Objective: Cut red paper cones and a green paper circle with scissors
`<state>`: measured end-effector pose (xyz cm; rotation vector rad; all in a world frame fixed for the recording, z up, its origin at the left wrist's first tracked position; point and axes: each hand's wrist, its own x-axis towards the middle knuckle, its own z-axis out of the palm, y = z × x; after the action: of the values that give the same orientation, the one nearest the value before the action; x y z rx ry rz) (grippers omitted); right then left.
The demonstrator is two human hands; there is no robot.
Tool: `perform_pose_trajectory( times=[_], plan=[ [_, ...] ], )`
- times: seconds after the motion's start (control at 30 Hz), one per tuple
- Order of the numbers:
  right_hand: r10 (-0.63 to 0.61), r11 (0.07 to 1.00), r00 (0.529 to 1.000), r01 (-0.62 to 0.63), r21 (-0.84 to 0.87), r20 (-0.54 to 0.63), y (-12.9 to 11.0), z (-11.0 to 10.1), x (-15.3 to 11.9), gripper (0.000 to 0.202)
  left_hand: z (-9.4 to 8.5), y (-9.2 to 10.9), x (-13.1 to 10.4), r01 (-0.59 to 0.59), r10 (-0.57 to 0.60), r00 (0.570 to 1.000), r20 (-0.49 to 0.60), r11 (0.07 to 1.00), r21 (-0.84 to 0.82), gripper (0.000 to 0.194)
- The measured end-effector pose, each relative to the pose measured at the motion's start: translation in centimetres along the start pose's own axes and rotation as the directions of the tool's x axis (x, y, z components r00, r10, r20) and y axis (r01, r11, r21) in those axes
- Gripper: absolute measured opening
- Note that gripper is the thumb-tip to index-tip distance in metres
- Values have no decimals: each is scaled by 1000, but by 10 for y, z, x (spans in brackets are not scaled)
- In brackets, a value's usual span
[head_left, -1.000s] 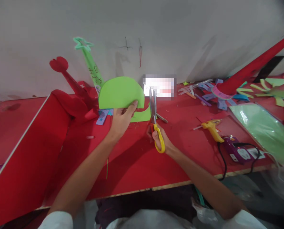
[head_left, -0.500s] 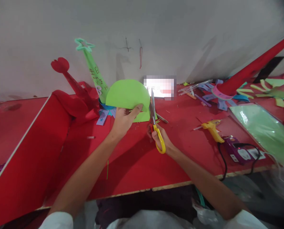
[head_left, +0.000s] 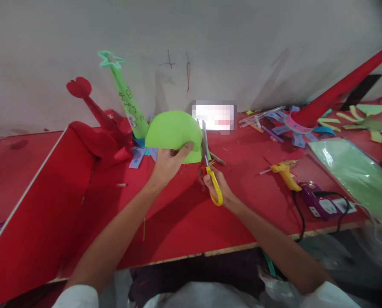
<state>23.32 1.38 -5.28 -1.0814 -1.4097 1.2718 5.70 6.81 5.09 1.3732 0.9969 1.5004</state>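
A rounded piece of bright green foam or card sheet (head_left: 173, 130) is pinched at its lower edge by my left hand (head_left: 167, 167), thumb on the near face. In my right hand (head_left: 221, 184) are yellow-handled scissors (head_left: 215, 188), their blades pointing up and slightly parted at the tips. The blades stand at the right edge of the green piece; whether they touch it I cannot tell. Behind and below it, more green sheet (head_left: 192, 158) shows on the red table.
A yellow glue gun (head_left: 285, 173) lies to the right beside a purple power box (head_left: 319, 201) with cords. Green sheets in plastic (head_left: 354, 175) lie farther right. A red panel (head_left: 40, 201) stands at left, near red and green party hats (head_left: 125, 98). A lit screen (head_left: 215, 117) leans at the wall.
The green piece has turned and tilted a little in my left hand, its top edge slightly lower. The scissors stay almost in place, with their tips now a bit apart.
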Motion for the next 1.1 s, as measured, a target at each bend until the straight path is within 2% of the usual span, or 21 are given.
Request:
perform_pose_trajectory(
  times=[0.37,0.57,0.73,1.1],
  plan=[
    [-34,999,999,35,18,-34,-13,-1,1,79,-2,-3,0,1,-1,1000,3,1000,-4,58],
    [-38,999,998,37,-11,-45,-9,-4,1,77,-3,-5,1,13,-13,1000,-14,1000,-15,58],
    [-12,999,1000,11,-34,-26,-5,-6,0,75,-4,0,2,14,-14,1000,3,1000,-3,58],
    [-5,997,999,2,-71,-35,-10,-7,0,73,-1,3,1,1,-1,1000,-3,1000,-11,57]
  ],
)
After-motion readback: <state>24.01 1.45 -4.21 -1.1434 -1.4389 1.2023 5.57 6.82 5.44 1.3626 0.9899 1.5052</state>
